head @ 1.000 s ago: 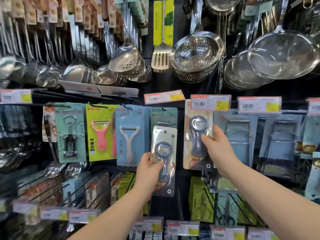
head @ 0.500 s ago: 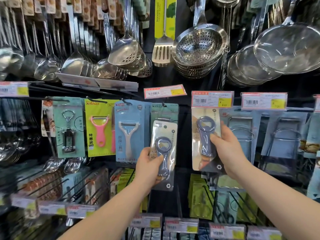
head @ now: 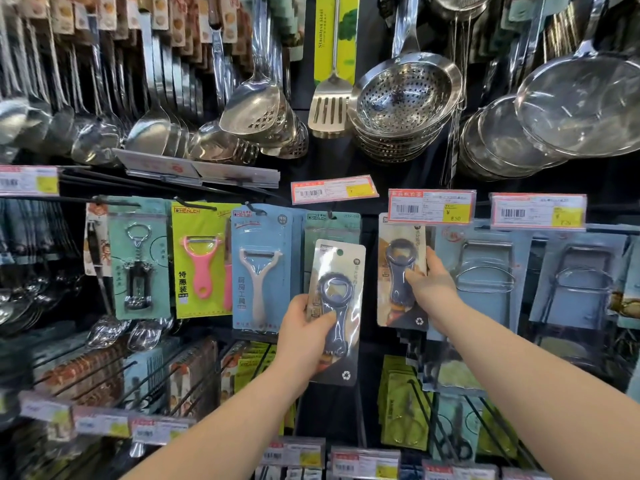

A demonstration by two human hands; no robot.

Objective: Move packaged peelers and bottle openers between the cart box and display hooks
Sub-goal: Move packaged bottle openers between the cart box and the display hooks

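Observation:
My left hand (head: 310, 336) grips a packaged blue bottle opener (head: 337, 282) by its lower left, held free in front of the display. My right hand (head: 431, 284) pinches a second packaged blue bottle opener (head: 396, 271) at its right edge; its top is tucked behind a price tag (head: 431, 206), so whether it hangs on a hook is hidden. To the left hang a white peeler pack (head: 258, 268) on blue card, a pink peeler pack (head: 202, 261) on yellow card and a corkscrew pack (head: 138, 261). The cart box is out of view.
Steel ladles (head: 249, 109), a slotted turner (head: 330, 109), colanders (head: 405, 95) and mesh strainers (head: 581, 98) hang above. Wire rack packs (head: 485, 271) hang to the right. Long black hooks (head: 436, 420) with more packs and price tags jut out on the lower rows.
My right hand has carried its opener pack rightward and slightly up under the price tag. My left hand with its pack has stayed almost still.

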